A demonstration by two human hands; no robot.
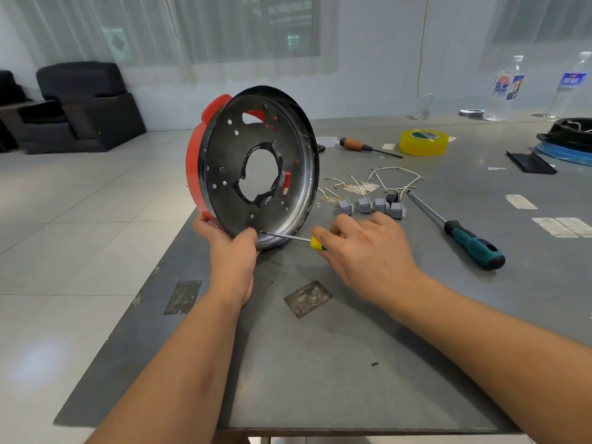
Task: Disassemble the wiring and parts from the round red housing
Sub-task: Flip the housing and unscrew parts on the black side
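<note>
The round red housing point(253, 165) stands on edge near the bench's point(352, 363) left rim, its dark metal inside facing the camera. The left hand point(230, 251) grips its lower rim to steady it. The right hand point(362, 248) pinches a small yellow-handled screwdriver point(315, 242), whose tip sits at a spot low inside the housing, probably a screw. The step looks like undoing a remaining fastener; next calls for steady turning while the housing is kept from rolling. Right of the housing lie loose wires point(384, 181), grey switches point(371, 205), a green-handled screwdriver point(471, 241) and yellow tape point(423, 142). Beyond the housing are a tiled floor, dark armchairs and curtained windows.
</note>
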